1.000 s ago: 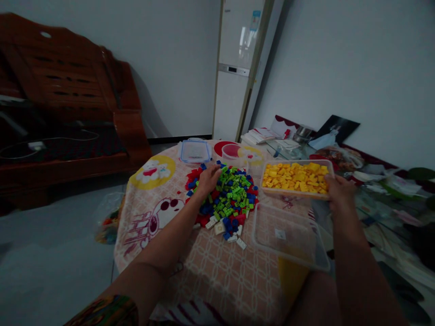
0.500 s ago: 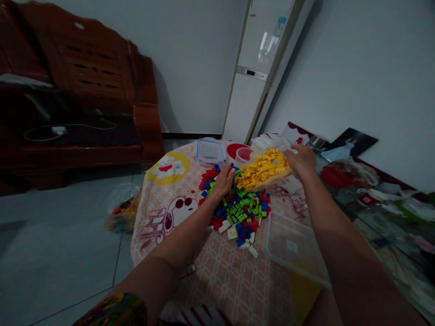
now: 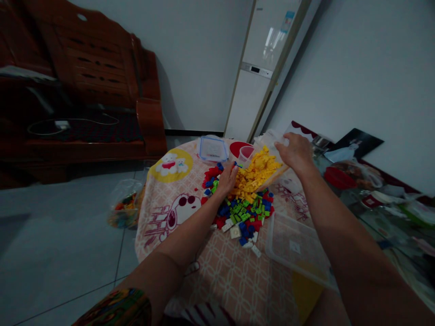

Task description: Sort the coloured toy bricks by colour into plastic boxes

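My right hand (image 3: 295,152) grips the far edge of a clear plastic box (image 3: 272,137) and holds it tipped steeply to the left. Yellow bricks (image 3: 255,174) slide out of it onto a heap of red, blue and green bricks (image 3: 243,212) on the round table (image 3: 217,271). My left hand (image 3: 227,179) rests flat on the left side of that heap, fingers stretched out, touching the falling yellow bricks.
An empty clear box (image 3: 295,246) lies at the table's right edge. A clear lid with blue clips (image 3: 212,148) and a small tub (image 3: 245,156) stand at the back. A bag of mixed bricks (image 3: 124,210) sits on the floor left. A cluttered glass table (image 3: 380,199) stands right.
My right hand lifted the box of yellow bricks from the right, carried it over the heap and tipped it. The yellow bricks now pour onto the heap. My left hand stayed.
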### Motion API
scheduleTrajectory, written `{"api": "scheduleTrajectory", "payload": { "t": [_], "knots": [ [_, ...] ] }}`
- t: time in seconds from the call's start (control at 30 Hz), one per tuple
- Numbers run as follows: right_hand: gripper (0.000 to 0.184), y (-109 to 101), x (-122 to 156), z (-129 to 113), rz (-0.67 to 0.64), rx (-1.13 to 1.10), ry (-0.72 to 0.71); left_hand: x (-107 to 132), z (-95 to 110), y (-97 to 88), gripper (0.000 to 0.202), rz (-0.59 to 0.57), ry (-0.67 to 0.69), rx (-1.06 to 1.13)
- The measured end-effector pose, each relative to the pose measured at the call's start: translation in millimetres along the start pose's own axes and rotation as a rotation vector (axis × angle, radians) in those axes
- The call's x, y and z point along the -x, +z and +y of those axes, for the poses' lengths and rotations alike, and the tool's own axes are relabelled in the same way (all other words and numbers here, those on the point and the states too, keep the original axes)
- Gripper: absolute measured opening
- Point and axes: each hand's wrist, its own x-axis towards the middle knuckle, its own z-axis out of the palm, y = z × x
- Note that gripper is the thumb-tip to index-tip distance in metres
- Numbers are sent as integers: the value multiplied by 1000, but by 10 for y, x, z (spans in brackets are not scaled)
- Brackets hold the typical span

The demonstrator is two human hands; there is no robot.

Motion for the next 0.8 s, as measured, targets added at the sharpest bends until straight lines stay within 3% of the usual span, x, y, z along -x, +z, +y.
{"api": "scheduleTrajectory", "payload": {
  "t": [0.4,0.8],
  "knots": [
    [43,-202,225,-460,-83,185,-162,1,-6,6,55,53,9,27],
    [42,-297,391,-560,-34,223,-252,1,-16,10,49,104,36,31]
  ]
}}
